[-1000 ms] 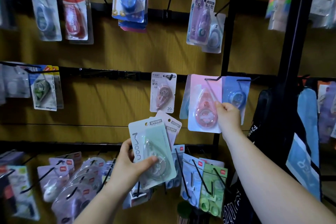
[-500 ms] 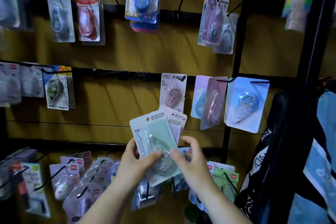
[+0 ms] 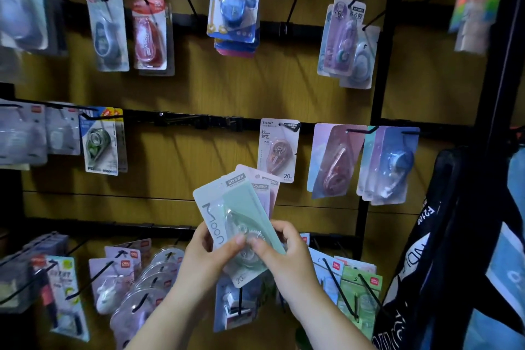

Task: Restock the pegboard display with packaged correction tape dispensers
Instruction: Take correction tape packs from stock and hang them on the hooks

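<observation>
While both hands meet low in my feed, I see them sharing one fanned stack of carded correction tape dispensers. My left hand (image 3: pixel 204 261) grips the stack's left edge, with its fingers curled behind and its thumb (image 3: pixel 231 247) pressed flat on the front. My right hand (image 3: pixel 287 256) pinches the right edge, with its thumb (image 3: pixel 262 248) on the front and its fingers tucked behind. The two thumb tips nearly touch over the clear plastic blister.

On top of the stack is a mint-green card pack printed "Moon" (image 3: pixel 227 207), tilted with its top leaning left. Only its lower half lies inside the grip; the upper half stands free above the knuckles. Behind it, pale pink carded packs (image 3: pixel 268 186) fan out up and to the right.

The fan is held in front of the wood-grain display wall (image 3: pixel 199 88), below the middle black rail (image 3: pixel 199 122). Just above and to the right of the fan, a white-carded pack marked T-9267 (image 3: pixel 278 150) hangs on that rail. Further right on the same rail hang a pink-backed blister pack (image 3: pixel 335 162) and a blue-backed blister pack (image 3: pixel 392 165), each on a black wire hook.
</observation>
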{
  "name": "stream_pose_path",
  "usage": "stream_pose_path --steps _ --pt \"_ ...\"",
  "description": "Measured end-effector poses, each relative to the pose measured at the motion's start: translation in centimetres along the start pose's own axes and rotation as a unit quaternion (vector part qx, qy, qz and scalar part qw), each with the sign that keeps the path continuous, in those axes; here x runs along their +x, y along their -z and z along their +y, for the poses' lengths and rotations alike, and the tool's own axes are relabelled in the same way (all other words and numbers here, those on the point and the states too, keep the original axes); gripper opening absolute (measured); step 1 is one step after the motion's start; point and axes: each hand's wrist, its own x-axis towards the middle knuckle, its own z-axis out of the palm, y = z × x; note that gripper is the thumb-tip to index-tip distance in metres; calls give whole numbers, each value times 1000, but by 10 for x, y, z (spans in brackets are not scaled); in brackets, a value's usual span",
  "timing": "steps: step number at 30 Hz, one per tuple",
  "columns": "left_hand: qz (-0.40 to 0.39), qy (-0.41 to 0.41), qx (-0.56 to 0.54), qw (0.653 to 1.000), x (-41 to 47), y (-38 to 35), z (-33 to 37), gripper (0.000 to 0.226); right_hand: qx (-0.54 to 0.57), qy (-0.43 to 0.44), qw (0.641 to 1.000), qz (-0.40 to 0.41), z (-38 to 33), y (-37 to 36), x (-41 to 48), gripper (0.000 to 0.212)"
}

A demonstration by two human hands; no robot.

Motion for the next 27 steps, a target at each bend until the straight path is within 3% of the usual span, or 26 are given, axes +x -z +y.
stream_pose_path --steps 4,12,21,27 --pt "-3 1 -21 1000 3 13 -3 52 55 -9 997 45 1 -6 6 14" --pt "52 -2 -5 999 0 34 3 45 136 -18 986 89 3 -27 16 17" --pt "98 -16 14 995 -1 61 17 45 79 124 984 105 -25 -24 13 20" --pt "103 -19 2 994 -4 65 21 44 73 159 981 82 -43 -20 20 20"
